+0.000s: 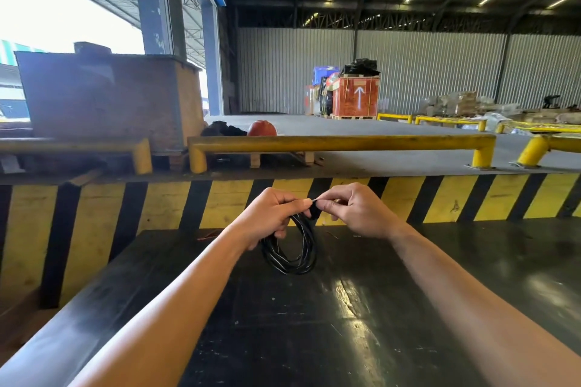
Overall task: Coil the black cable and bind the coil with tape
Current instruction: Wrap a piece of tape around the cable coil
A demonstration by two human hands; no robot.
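Note:
The black cable [290, 256] hangs as a small coil of several loops above the dark table [314, 324]. My left hand [270, 215] grips the top of the coil, fingers curled around the loops. My right hand [355, 209] pinches a small strip of black tape [315, 209] at the coil's top, thumb and forefinger closed on it, right beside my left thumb. Part of the coil's top is hidden by my fingers.
Behind the table runs a yellow and black striped wall [220, 201] with yellow guard rails [339, 143] on top. A large grey box [107, 97] stands at the back left, an orange hard hat [262, 128] beside it. Crates [355, 97] stand far off.

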